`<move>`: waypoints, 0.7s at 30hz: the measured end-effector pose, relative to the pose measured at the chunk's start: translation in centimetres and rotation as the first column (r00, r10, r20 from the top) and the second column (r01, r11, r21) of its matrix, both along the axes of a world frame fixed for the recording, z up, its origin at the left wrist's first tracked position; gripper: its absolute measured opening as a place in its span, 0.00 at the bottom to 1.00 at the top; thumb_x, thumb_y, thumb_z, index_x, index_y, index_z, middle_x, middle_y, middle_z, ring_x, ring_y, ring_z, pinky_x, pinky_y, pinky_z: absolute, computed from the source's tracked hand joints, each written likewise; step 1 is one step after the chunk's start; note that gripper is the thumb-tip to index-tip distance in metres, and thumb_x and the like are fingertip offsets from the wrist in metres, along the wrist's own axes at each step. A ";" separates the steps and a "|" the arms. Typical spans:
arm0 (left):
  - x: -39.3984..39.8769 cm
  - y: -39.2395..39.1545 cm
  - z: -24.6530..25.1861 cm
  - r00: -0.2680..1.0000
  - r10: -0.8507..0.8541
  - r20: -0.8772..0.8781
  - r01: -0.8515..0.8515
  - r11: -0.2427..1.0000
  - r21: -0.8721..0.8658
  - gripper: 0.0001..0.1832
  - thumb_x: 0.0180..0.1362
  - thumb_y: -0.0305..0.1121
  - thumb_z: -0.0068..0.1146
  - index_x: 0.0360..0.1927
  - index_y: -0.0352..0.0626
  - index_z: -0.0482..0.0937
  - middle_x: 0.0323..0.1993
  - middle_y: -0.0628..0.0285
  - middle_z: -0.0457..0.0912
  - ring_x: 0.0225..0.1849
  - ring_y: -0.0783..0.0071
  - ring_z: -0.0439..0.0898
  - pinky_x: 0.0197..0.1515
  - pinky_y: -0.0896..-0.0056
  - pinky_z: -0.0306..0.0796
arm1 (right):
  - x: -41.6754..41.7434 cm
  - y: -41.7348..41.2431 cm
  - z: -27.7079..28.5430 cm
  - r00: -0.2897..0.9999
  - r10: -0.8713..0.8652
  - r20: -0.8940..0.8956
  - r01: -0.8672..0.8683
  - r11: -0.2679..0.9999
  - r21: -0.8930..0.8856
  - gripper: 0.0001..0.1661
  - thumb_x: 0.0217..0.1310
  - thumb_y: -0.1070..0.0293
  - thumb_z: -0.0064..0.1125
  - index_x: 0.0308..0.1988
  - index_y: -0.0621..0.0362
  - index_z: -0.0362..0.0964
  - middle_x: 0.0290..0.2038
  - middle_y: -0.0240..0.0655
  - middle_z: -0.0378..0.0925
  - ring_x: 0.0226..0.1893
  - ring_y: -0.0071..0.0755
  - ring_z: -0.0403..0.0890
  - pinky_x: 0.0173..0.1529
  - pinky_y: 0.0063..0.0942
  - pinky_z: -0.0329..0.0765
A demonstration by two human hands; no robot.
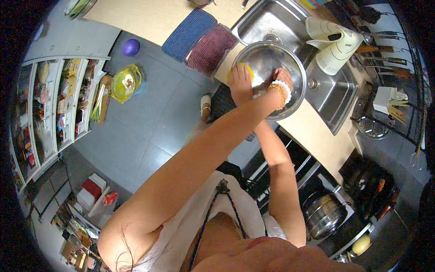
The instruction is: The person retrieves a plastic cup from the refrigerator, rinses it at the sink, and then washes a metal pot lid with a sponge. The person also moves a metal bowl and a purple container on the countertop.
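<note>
A large stainless steel bowl (265,59) rests over the counter edge and the near part of the sink. My forearms cross in front of it, the left over the right. My right hand (240,80) lies flat over a yellow round pad, perhaps a sponge (251,72), pressing it against the bowl's left side. Inside the bowl, on its right side, is my left hand (282,77), with white and amber bead bracelets (280,93) at the wrist. Its fingers are curled and partly hidden, so what they touch is unclear.
Behind the bowl is a double-basin steel sink (260,25); a curled pale sheet (334,52) stands at it. Blue (190,32) and maroon (212,50) ribbed mats hang over the counter edge. A yellow-lined bin (119,85) and purple ball (131,47) are at left. Pots (324,216) sit lower right.
</note>
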State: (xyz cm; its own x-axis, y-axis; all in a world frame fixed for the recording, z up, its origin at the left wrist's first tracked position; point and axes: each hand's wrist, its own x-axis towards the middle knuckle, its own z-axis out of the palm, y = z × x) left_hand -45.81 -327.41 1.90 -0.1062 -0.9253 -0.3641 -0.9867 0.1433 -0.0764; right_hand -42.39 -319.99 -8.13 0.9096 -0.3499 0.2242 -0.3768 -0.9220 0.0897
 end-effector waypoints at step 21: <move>5.7 -2.6 -4.6 0.844 0.087 -0.530 -0.251 0.936 -0.247 0.13 0.61 0.44 0.47 0.40 0.46 0.71 0.30 0.45 0.79 0.35 0.44 0.80 0.35 0.42 0.70 | -22.7 -5.7 3.0 0.875 -0.420 0.241 0.373 0.902 0.216 0.13 0.35 0.79 0.58 0.28 0.52 0.79 0.43 0.36 0.72 0.47 0.46 0.69 0.52 0.41 0.68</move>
